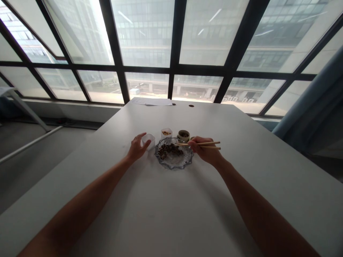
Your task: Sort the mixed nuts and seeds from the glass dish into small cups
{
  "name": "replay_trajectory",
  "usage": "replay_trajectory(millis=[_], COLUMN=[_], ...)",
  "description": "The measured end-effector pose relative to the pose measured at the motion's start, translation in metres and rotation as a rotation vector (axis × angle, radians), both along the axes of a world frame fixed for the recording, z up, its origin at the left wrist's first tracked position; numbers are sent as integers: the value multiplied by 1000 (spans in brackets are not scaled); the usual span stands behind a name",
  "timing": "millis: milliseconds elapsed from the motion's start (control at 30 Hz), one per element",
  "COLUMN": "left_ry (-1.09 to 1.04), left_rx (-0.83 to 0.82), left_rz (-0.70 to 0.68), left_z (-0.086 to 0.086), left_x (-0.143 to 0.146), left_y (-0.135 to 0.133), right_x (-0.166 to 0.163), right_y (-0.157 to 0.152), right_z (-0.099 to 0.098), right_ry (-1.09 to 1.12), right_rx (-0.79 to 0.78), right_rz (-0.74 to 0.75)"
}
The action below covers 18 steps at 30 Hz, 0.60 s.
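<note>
A scalloped clear glass dish (173, 165) lies on the table, with a heap of small dark brown pieces (167, 150) mostly at its back and left. My right hand (205, 148) is closed around a pair of wooden chopsticks (210, 144), whose tips reach over the dish's back right part. Whether anything is pinched between the tips is too small to tell. To the left of the dish, my left hand (137, 147) curves its thumb and fingers around a small translucent cup (149, 141). The cup's contents cannot be made out.
Just behind the dish stand a white cup (166, 135) of orange-brown bits and a round, pale-rimmed container (183, 136) of dark bits. White papers (151, 102) lie at the far edge of the white table (166, 210), near two cable holes. Windows rise beyond; a blue curtain (313, 107) hangs right.
</note>
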<state>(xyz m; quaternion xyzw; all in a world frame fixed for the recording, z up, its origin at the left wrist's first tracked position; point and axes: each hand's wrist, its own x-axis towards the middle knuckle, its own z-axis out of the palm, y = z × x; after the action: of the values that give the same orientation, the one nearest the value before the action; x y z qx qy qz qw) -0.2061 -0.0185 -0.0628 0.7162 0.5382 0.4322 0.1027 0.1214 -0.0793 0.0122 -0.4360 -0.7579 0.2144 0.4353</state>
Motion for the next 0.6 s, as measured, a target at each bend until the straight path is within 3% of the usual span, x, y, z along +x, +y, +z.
replay_trajectory(millis=[167, 300, 500, 600], left_ry=[-67, -110, -157, -145], left_rx=[-34, -69, 34, 76], left_rz=[-50, -53, -79, -97], left_z=[-8, -13, -14, -14], left_x=[4, 4, 4, 4], left_y=[-2, 0, 0, -1], right_x=[-2, -2, -3, -2], right_y=[3, 6, 13, 17], right_z=[-9, -14, -10, -7], right_ry=[26, 95, 488, 588], right_rx=[-23, -73, -172, -236], right_rz=[22, -53, -267, -303])
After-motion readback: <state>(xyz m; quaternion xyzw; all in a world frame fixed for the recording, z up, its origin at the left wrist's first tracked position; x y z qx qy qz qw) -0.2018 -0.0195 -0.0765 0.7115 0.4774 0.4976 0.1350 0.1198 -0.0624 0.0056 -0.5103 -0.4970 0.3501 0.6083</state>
